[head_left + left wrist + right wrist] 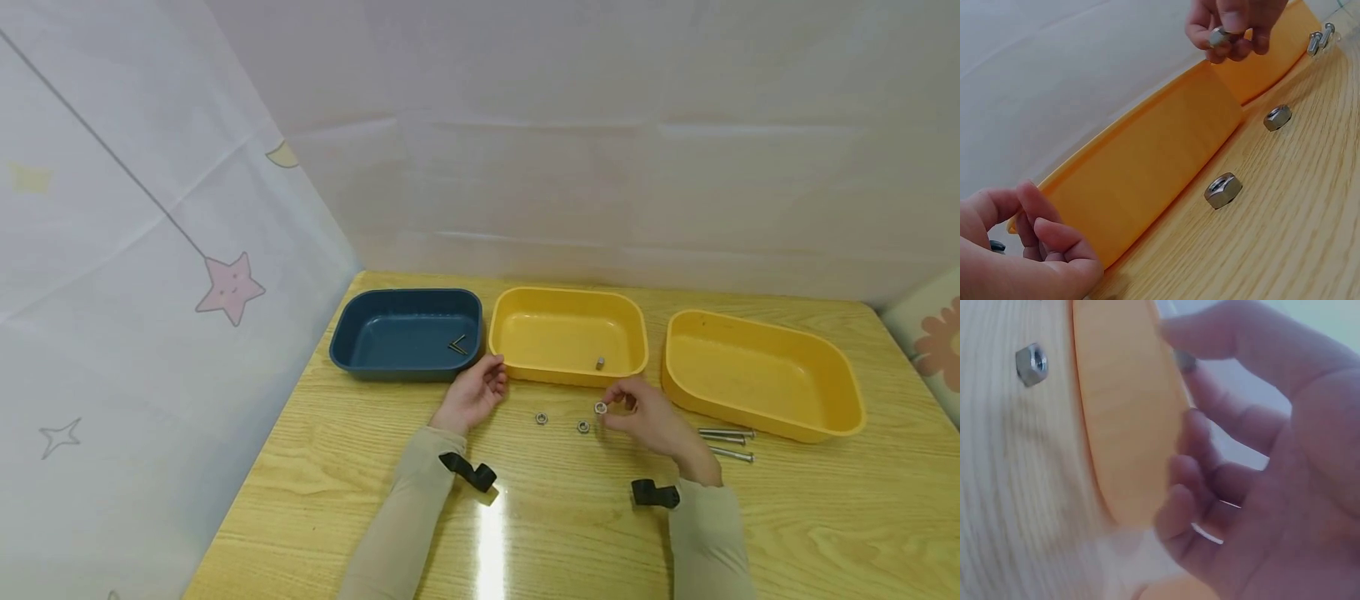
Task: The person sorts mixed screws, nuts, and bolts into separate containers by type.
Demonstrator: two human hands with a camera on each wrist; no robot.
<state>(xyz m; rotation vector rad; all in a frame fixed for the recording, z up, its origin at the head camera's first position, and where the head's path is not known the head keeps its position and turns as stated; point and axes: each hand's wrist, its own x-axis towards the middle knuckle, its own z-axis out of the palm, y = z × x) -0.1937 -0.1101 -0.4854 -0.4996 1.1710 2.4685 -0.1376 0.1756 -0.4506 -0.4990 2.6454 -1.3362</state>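
Note:
My right hand (648, 417) pinches a metal hex nut (601, 407) in front of the middle yellow bin (567, 377). The same held nut (1217, 36) shows between thumb and fingers in the left wrist view; in the right wrist view it is blurred and partly hidden. My left hand (470, 396) grips that bin's rim at the near left corner, fingers curled. On the table between the hands lie two more nuts, one nearer the left hand (542, 418) and another nut (583, 427) close to the right. One small metal piece (600, 363) sits inside the middle bin.
At the left stands a dark blue bin (405, 375) with a few small screws (457, 345) in it. A second yellow bin (757, 421) is at the right, with several long bolts (726, 437) lying before it. White fabric (525, 200) hangs behind the wooden table (300, 517).

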